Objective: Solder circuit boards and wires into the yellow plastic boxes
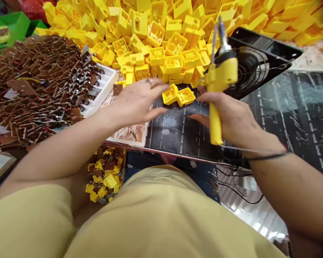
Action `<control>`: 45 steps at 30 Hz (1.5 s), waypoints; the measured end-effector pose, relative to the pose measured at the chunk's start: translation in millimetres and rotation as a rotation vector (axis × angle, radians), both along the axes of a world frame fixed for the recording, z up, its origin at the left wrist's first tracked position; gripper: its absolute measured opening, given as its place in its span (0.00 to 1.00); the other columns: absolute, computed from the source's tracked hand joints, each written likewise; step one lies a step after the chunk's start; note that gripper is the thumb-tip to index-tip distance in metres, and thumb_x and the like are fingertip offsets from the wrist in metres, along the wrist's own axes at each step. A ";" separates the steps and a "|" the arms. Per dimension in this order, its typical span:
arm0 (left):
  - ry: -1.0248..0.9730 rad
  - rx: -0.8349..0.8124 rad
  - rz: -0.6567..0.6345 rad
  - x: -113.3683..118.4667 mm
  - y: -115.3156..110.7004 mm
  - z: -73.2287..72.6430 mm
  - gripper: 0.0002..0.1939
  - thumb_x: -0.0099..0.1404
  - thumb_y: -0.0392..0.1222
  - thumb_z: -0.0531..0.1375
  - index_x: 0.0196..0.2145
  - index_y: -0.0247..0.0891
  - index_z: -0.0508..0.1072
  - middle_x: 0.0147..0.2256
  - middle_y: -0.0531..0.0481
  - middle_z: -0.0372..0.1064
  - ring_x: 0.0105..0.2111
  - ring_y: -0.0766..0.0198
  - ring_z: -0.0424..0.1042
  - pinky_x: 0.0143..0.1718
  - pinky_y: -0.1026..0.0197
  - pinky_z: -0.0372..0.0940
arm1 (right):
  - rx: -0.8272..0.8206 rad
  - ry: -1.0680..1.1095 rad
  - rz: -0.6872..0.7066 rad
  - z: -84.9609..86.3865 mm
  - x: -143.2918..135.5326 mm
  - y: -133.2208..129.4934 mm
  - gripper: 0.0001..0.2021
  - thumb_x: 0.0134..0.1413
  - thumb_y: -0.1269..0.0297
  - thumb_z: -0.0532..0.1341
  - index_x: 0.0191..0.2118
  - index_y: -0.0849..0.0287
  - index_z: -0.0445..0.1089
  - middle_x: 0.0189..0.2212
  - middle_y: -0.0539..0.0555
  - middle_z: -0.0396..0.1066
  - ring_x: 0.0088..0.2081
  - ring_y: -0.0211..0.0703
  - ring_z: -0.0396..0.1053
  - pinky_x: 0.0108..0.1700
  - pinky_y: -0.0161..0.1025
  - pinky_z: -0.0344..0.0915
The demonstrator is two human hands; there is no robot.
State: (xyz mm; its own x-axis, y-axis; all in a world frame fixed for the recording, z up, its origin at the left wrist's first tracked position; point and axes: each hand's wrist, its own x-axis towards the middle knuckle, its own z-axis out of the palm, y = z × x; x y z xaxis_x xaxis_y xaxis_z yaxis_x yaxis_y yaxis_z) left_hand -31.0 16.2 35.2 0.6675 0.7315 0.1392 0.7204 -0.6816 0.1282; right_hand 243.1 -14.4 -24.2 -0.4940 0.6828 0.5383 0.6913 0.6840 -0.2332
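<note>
On the left, brown boards (37,86) are heaped in a white tray (106,85). My left grip (136,98) is open and empty, fingers spread right by two small yellow boxes; I cannot tell whether a fingertip touches. To steady them well, I judge light fingertips on the outer walls best, keeping the boxes flat with their open sides up so anything inside stays put. The left box (169,95) and right box (186,96) sit corner to corner on the dark tabletop (172,125), turned at different angles. Both are bright yellow, with moulded hollows; the details inside are too small to make out. My right grip (233,114) is closed around a yellow tool (215,122), free fingertips towards the boxes; its metal tip points away from me and should stay clear of the plastic. Just beyond is a black fan (271,48)
</note>
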 end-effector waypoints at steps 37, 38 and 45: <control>-0.250 -0.055 0.281 -59.3 -38.2 -43.0 0.08 0.65 0.41 0.59 0.34 0.37 0.77 0.36 0.49 0.79 0.37 0.61 0.77 0.44 0.59 0.68 | 0.067 0.016 0.061 -23.9 -37.6 -52.3 0.20 0.57 0.62 0.67 0.52 0.58 0.63 0.33 0.50 0.73 0.32 0.41 0.72 0.50 0.45 0.67; -0.274 -0.040 0.254 -56.8 -40.9 -45.3 0.08 0.66 0.41 0.59 0.34 0.37 0.77 0.35 0.49 0.79 0.36 0.62 0.77 0.42 0.60 0.68 | 0.064 0.010 0.066 -24.4 -41.2 -51.7 0.18 0.58 0.64 0.66 0.52 0.58 0.64 0.33 0.50 0.74 0.31 0.41 0.72 0.51 0.45 0.67; -0.203 0.096 -0.048 -39.8 -45.2 -51.0 0.14 0.71 0.36 0.52 0.44 0.38 0.77 0.37 0.48 0.79 0.35 0.64 0.77 0.37 0.63 0.67 | 0.029 0.122 0.019 -14.0 -37.0 -61.2 0.21 0.56 0.62 0.68 0.53 0.57 0.66 0.44 0.55 0.76 0.41 0.46 0.76 0.49 0.45 0.71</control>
